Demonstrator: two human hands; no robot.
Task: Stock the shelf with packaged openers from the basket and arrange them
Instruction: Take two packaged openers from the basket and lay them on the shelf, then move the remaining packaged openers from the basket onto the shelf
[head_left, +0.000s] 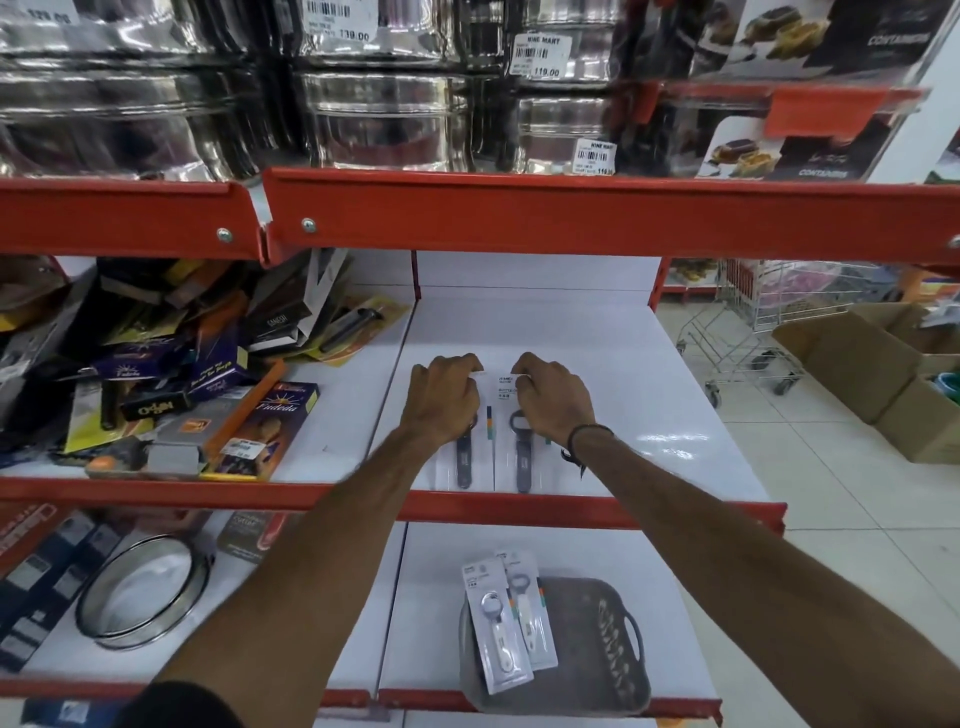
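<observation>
Two packaged openers with dark grey handles lie side by side on the white middle shelf (649, 374). My left hand (444, 397) pinches the top of the left package (465, 460). My right hand (553, 397) pinches the top of the right package (522, 462). Both hands cover the upper parts of the cards. On the shelf below stands a grey basket (597, 649) with two more packaged openers with white handles (506, 623) leaning on its left side.
A jumbled pile of boxed and carded kitchen items (171, 364) fills the shelf section to the left. Steel containers (363, 104) stand on the shelf above. A round sieve (143, 590) lies lower left. A wire trolley (769, 317) and cardboard boxes (878, 364) stand on the floor at right.
</observation>
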